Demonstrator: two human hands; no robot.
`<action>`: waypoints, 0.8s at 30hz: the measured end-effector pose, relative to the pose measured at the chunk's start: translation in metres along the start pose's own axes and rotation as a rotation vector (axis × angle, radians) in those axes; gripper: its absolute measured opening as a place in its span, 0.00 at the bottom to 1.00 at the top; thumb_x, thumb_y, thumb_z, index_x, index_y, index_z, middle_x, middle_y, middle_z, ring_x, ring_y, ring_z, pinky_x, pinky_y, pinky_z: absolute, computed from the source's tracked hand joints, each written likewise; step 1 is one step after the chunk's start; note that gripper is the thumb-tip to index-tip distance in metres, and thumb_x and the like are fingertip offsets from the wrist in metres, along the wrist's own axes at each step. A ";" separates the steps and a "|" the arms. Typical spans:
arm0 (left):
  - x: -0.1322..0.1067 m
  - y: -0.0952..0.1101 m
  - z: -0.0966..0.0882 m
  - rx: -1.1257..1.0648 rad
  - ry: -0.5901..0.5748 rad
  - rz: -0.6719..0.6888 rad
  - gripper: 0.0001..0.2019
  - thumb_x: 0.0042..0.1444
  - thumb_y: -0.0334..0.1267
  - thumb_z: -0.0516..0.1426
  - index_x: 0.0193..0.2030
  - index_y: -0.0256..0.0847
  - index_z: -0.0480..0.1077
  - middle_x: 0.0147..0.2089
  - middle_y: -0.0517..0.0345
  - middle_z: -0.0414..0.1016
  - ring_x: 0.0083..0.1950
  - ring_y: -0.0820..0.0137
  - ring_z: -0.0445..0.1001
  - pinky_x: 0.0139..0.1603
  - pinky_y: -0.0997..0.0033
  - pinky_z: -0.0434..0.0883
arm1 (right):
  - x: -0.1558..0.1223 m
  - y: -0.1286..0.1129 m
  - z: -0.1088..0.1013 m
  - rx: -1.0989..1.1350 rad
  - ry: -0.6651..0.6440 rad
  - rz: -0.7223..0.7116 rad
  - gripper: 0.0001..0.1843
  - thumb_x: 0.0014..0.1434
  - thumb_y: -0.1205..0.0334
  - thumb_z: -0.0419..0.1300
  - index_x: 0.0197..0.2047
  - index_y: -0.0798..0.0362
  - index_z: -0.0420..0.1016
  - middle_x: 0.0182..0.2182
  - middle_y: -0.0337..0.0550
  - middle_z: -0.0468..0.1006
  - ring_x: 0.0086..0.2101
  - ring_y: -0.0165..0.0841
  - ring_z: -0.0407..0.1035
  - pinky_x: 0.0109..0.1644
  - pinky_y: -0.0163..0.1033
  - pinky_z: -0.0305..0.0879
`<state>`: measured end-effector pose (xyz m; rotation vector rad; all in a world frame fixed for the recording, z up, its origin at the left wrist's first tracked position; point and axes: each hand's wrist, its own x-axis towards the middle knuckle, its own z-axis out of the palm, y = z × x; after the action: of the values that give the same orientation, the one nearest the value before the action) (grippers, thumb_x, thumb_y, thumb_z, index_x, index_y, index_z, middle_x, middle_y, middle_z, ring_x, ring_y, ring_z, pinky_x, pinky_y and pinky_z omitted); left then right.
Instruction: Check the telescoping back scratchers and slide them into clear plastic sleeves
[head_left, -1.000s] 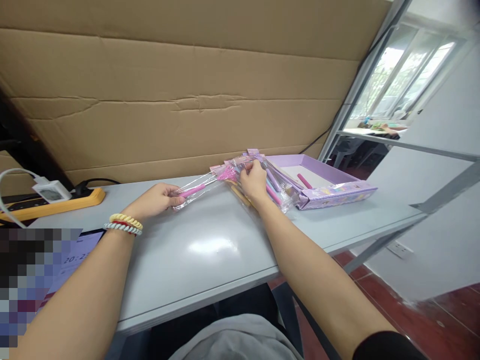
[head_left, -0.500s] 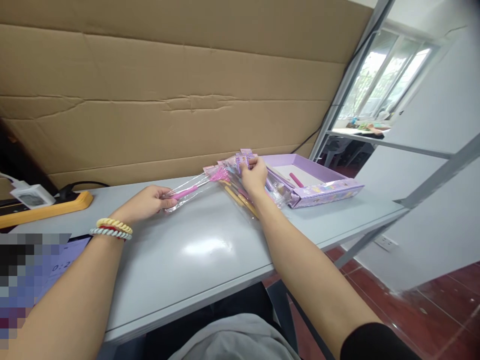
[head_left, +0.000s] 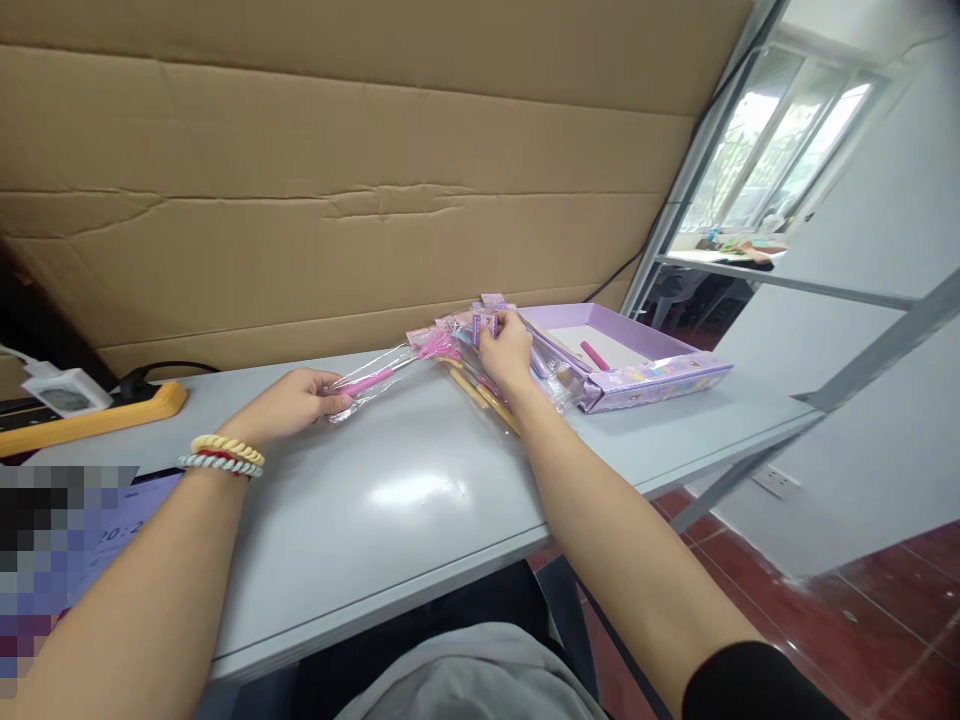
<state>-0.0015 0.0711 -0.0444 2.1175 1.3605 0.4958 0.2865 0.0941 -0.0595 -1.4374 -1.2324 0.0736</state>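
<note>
My left hand [head_left: 311,397] is closed on the near end of a clear plastic sleeve holding a pink-handled stick [head_left: 369,383]. The stick points up and right, to a bright pink head [head_left: 436,345] by the other packets. My right hand [head_left: 507,350] pinches a small purple-and-white label card [head_left: 484,325] among the clear packets. Under and beside that hand lie yellow sticks [head_left: 480,394] in plastic and more crinkled clear packaging [head_left: 556,385]. The right fingers partly hide the card and the packets behind them.
Right of the packets sits an open purple box [head_left: 652,384] with a dark pink stick [head_left: 595,356] inside. A yellow power strip [head_left: 161,404] with a white plug [head_left: 69,391] is at the left. Cardboard [head_left: 360,150] stands along the back of the grey table [head_left: 337,560].
The view has shifted very slightly. Both hands keep their holds in nearly the same places, and the packets and box lie as before.
</note>
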 end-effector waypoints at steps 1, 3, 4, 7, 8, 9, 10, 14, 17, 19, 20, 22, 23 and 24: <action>0.000 0.000 0.000 0.009 -0.001 0.006 0.14 0.46 0.49 0.57 0.28 0.40 0.69 0.23 0.61 0.67 0.26 0.72 0.61 0.28 0.72 0.57 | 0.000 0.000 0.000 -0.015 -0.010 -0.001 0.10 0.54 0.66 0.53 0.40 0.57 0.69 0.33 0.48 0.74 0.33 0.38 0.65 0.45 0.45 0.59; 0.000 0.000 0.000 0.030 -0.005 0.018 0.14 0.46 0.50 0.56 0.27 0.40 0.69 0.23 0.61 0.67 0.26 0.72 0.62 0.29 0.72 0.57 | -0.001 0.001 -0.001 -0.054 -0.020 -0.019 0.13 0.53 0.67 0.52 0.43 0.57 0.70 0.34 0.48 0.75 0.33 0.38 0.65 0.45 0.45 0.60; 0.000 0.000 0.001 0.040 -0.007 0.019 0.14 0.46 0.50 0.56 0.27 0.40 0.69 0.23 0.61 0.67 0.26 0.71 0.62 0.28 0.72 0.57 | -0.001 0.002 -0.002 -0.077 -0.022 -0.034 0.14 0.53 0.67 0.52 0.44 0.57 0.70 0.34 0.48 0.75 0.33 0.39 0.65 0.45 0.45 0.60; 0.001 0.000 0.002 0.049 -0.017 0.009 0.16 0.46 0.51 0.56 0.28 0.39 0.70 0.23 0.60 0.67 0.25 0.72 0.61 0.27 0.72 0.57 | -0.001 0.004 -0.003 -0.135 -0.036 -0.076 0.16 0.53 0.68 0.52 0.45 0.56 0.71 0.34 0.48 0.75 0.33 0.39 0.66 0.45 0.45 0.60; 0.001 0.000 0.002 0.046 -0.018 0.006 0.16 0.46 0.51 0.56 0.28 0.39 0.70 0.23 0.60 0.67 0.24 0.72 0.61 0.27 0.72 0.57 | -0.001 0.005 -0.003 -0.148 -0.042 -0.080 0.16 0.53 0.68 0.52 0.45 0.56 0.71 0.34 0.48 0.75 0.32 0.39 0.66 0.45 0.44 0.60; 0.001 0.000 0.003 0.041 -0.020 0.004 0.16 0.46 0.51 0.56 0.28 0.39 0.70 0.23 0.61 0.67 0.24 0.72 0.61 0.27 0.72 0.57 | 0.000 0.005 -0.004 -0.158 -0.048 -0.077 0.15 0.53 0.68 0.52 0.44 0.56 0.71 0.34 0.48 0.75 0.32 0.39 0.65 0.44 0.44 0.59; 0.001 0.000 0.003 0.037 -0.021 0.003 0.15 0.46 0.51 0.56 0.27 0.39 0.69 0.23 0.61 0.67 0.24 0.73 0.61 0.26 0.72 0.56 | 0.001 0.005 -0.005 -0.168 -0.054 -0.069 0.15 0.53 0.68 0.52 0.44 0.56 0.72 0.34 0.49 0.75 0.32 0.39 0.65 0.44 0.44 0.59; 0.002 0.000 0.003 0.016 -0.022 -0.010 0.14 0.45 0.50 0.56 0.27 0.39 0.69 0.23 0.61 0.67 0.24 0.73 0.62 0.26 0.73 0.57 | 0.003 0.002 -0.009 -0.209 -0.106 -0.037 0.09 0.54 0.65 0.54 0.37 0.57 0.72 0.29 0.47 0.74 0.29 0.37 0.64 0.41 0.41 0.59; 0.001 -0.001 0.002 0.015 -0.023 -0.018 0.14 0.45 0.50 0.56 0.27 0.39 0.68 0.23 0.61 0.68 0.24 0.73 0.62 0.26 0.73 0.57 | 0.004 0.002 -0.011 -0.225 -0.130 -0.064 0.07 0.54 0.64 0.55 0.33 0.57 0.72 0.27 0.46 0.73 0.27 0.35 0.62 0.38 0.40 0.58; 0.001 -0.001 0.002 0.019 -0.030 -0.019 0.14 0.45 0.50 0.56 0.26 0.39 0.68 0.23 0.61 0.68 0.24 0.73 0.62 0.26 0.73 0.57 | 0.004 0.003 -0.011 -0.223 -0.130 -0.081 0.08 0.54 0.63 0.55 0.33 0.57 0.73 0.26 0.45 0.72 0.27 0.34 0.61 0.37 0.39 0.57; 0.001 -0.002 0.002 0.023 -0.033 -0.018 0.14 0.46 0.49 0.56 0.26 0.39 0.68 0.23 0.61 0.68 0.24 0.73 0.62 0.26 0.73 0.57 | 0.004 0.003 -0.011 -0.216 -0.130 -0.086 0.09 0.54 0.62 0.55 0.34 0.57 0.73 0.25 0.44 0.72 0.26 0.34 0.61 0.37 0.39 0.57; 0.001 -0.002 0.001 0.031 -0.036 -0.018 0.13 0.46 0.49 0.56 0.26 0.39 0.68 0.23 0.61 0.68 0.24 0.73 0.62 0.26 0.73 0.57 | 0.004 0.004 -0.011 -0.197 -0.132 -0.097 0.10 0.53 0.62 0.55 0.36 0.57 0.73 0.24 0.43 0.72 0.26 0.33 0.61 0.36 0.38 0.56; 0.001 -0.003 0.001 0.033 -0.036 -0.020 0.13 0.46 0.49 0.56 0.27 0.39 0.68 0.23 0.61 0.69 0.24 0.73 0.62 0.26 0.73 0.57 | 0.003 0.005 -0.011 -0.190 -0.130 -0.106 0.10 0.52 0.62 0.55 0.36 0.57 0.73 0.24 0.42 0.71 0.26 0.33 0.60 0.36 0.38 0.56; 0.002 -0.003 0.001 0.032 -0.036 -0.022 0.13 0.46 0.49 0.56 0.27 0.39 0.69 0.24 0.61 0.69 0.25 0.73 0.63 0.27 0.73 0.58 | 0.003 0.005 -0.011 -0.188 -0.127 -0.120 0.09 0.52 0.62 0.56 0.35 0.56 0.73 0.24 0.41 0.71 0.26 0.33 0.60 0.36 0.38 0.56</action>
<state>-0.0019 0.0732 -0.0473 2.1249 1.3787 0.4274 0.2978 0.0901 -0.0577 -1.5356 -1.4587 -0.0341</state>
